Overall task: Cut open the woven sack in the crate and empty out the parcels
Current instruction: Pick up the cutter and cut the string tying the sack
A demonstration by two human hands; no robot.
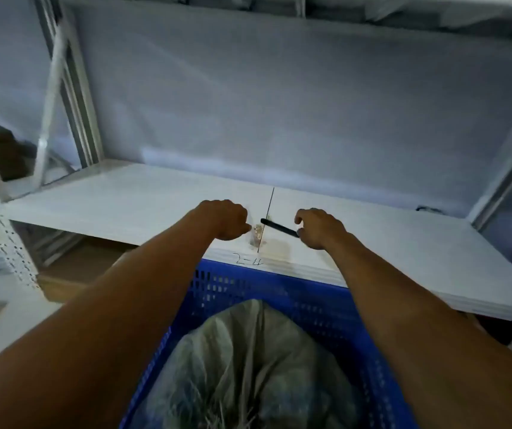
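Our right hand [319, 229] fingers curl around a slim black tool [279, 228]; left hand [225, 219] fisted, contents unclear; crinkled woven sack [248, 366] fills perforated blue crate [310, 301].

Both arms are reaching forward over the shelf [372, 243]; left hand [226, 219] is curling closed, right hand [321, 229] is gripping a black tool [279, 228].
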